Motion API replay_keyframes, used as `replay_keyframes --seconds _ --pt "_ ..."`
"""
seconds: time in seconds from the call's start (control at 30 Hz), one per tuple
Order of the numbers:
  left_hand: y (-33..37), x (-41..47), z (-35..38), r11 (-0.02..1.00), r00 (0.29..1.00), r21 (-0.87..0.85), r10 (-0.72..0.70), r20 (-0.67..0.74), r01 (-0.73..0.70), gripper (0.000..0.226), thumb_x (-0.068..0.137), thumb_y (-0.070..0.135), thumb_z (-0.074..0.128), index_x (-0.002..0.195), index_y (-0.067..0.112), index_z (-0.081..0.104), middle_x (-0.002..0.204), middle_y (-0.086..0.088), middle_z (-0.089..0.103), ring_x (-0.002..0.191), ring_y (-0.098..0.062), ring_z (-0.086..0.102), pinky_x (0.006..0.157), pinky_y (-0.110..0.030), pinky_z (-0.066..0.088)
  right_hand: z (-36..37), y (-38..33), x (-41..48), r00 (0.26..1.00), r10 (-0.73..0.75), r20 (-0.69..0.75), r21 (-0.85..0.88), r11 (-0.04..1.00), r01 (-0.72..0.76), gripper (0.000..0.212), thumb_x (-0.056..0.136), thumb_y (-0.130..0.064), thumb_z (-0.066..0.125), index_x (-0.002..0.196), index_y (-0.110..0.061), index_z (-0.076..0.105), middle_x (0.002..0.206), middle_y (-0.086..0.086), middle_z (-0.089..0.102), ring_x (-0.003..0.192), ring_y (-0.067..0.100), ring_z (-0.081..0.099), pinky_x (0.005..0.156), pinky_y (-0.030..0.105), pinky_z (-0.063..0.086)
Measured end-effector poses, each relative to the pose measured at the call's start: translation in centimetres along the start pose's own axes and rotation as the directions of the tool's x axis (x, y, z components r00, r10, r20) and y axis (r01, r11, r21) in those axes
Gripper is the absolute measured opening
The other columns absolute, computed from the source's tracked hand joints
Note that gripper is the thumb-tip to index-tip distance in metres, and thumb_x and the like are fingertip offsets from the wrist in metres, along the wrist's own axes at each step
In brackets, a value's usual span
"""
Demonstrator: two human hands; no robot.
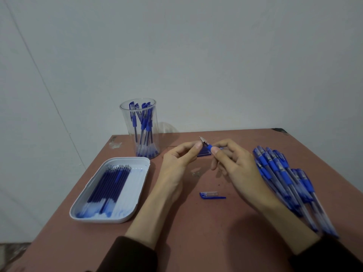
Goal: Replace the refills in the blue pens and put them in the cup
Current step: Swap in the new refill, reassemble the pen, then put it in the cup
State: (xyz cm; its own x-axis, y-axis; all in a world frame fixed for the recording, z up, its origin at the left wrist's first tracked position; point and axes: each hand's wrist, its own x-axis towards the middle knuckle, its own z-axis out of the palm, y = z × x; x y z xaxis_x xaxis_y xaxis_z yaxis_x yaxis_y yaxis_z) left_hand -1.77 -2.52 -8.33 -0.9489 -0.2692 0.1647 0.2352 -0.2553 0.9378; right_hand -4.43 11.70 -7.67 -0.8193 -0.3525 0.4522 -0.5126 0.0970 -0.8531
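Between tray (102, 219) and pen pile (282, 173), left hand (176, 160), right hand (235, 163), both pinching pen (209, 147)

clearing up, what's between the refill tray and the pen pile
Head view: a loose pen cap on the table, and the left hand and right hand holding a pen.

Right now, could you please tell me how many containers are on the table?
2: a clear cup holding pens at the table's back left, and a white tray of refills nearer, on the left. No container looks hidden.
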Motion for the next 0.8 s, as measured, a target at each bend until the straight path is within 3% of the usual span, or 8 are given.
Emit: replay_keyframes --seconds 0.1,0.17,0.27,0.37,0.47,0.6,0.7,0.8 --pt "0.1 -0.2 0.1 1.000 0.999 0.004 0.014 0.048 -0.015 0.031 0.076 0.037 0.073 0.094 0.012 0.075 0.104 -0.017 0.070 0.111 -0.033 0.060 0.105 -0.055 0.039 -0.1 -0.1 -0.1 1.000 -0.006 -0.007 -0.045 0.999 0.005 0.006 0.092 -0.033 0.056 0.088 -0.029 0.060 0.062 0.003 0.063 0.053 0.026 0.052 0.055 0.048 0.046" --pt "0.1 -0.3 0.1 1.000 0.998 -0.011 0.005 0.061 -0.005 0.037 0.072 0.038 0.076 0.096 0.011 0.074 0.104 -0.018 0.069 0.112 -0.035 0.060 0.104 -0.060 0.038 -0.1 -0.3 -0.2 1.000 -0.013 -0.001 -0.068 0.998 0.013 0.005 0.090 -0.032 0.058 0.088 -0.028 0.060 0.062 0.005 0.062 0.055 0.017 0.058 0.060 0.049 0.051" --pt "0.2 -0.4 0.0 1.000 0.998 -0.013 0.001 0.070 0.000 0.032 0.072 0.034 0.078 0.093 0.011 0.075 0.097 -0.013 0.071 0.107 -0.031 0.063 0.102 -0.061 0.039 0.0 -0.5 -0.1 0.998 0.027 0.053 -0.012 1.000 -0.026 0.006 0.092 -0.028 0.057 0.090 -0.024 0.062 0.061 0.003 0.063 0.050 0.004 0.053 0.051 0.031 0.045" --pt "0.3 -0.4 -0.1 0.999 0.997 0.028 0.014 0.080 -0.017 0.023 0.074 0.034 0.072 0.088 0.016 0.076 0.094 -0.010 0.072 0.104 -0.027 0.064 0.105 -0.056 0.039 -0.2 -0.7 0.1 0.984 0.122 0.131 0.172 0.975 -0.144 0.008 0.093 -0.021 0.057 0.089 -0.017 0.063 0.060 0.005 0.063 0.044 0.009 0.038 0.044 0.018 0.035" --pt "0.5 -0.5 -0.1 0.999 0.993 0.033 0.020 0.121 -0.024 0.020 0.075 0.033 0.070 0.087 0.018 0.076 0.096 -0.012 0.072 0.105 -0.027 0.064 0.104 -0.049 0.042 -0.5 -0.8 0.2 0.955 0.213 0.205 0.297 0.916 -0.268 0.010 0.091 -0.018 0.057 0.086 -0.012 0.062 0.061 0.012 0.060 0.043 0.012 0.030 0.040 0.018 0.029" --pt "0.6 -0.4 -0.1 0.999 0.991 0.029 0.022 0.131 -0.026 0.016 0.077 0.028 0.065 0.084 0.018 0.076 0.095 -0.009 0.073 0.098 -0.018 0.066 0.090 -0.030 0.050 -0.7 -1.0 0.4 0.925 0.274 0.262 0.359 0.862 -0.357 0.010 0.090 -0.017 0.057 0.086 -0.010 0.063 0.060 0.015 0.058 0.041 0.012 0.029 0.039 0.019 0.024" --pt "0.4 -0.1 -0.2 0.974 0.995 0.222 0.032 0.098 -0.053 0.013 0.081 0.027 0.070 0.091 0.021 0.074 0.096 0.002 0.073 0.096 -0.012 0.066 0.086 -0.026 0.049 -0.5 -0.5 0.6 0.953 0.256 0.165 0.267 0.918 -0.293 0.010 0.092 -0.018 0.057 0.086 -0.013 0.063 0.060 0.011 0.060 0.040 0.011 0.031 0.038 0.018 0.026" --pt "0.4 -0.2 -0.6 0.878 0.994 0.478 -0.027 0.102 -0.025 0.022 0.074 0.026 0.079 0.094 0.025 0.069 0.088 0.011 0.067 0.073 0.002 0.059 0.068 -0.013 0.045 -0.5 0.5 1.0 0.975 0.220 -0.014 0.138 0.967 -0.216 0.011 0.093 -0.019 0.057 0.083 -0.015 0.062 0.059 0.009 0.060 0.038 0.006 0.039 0.040 0.016 0.029"
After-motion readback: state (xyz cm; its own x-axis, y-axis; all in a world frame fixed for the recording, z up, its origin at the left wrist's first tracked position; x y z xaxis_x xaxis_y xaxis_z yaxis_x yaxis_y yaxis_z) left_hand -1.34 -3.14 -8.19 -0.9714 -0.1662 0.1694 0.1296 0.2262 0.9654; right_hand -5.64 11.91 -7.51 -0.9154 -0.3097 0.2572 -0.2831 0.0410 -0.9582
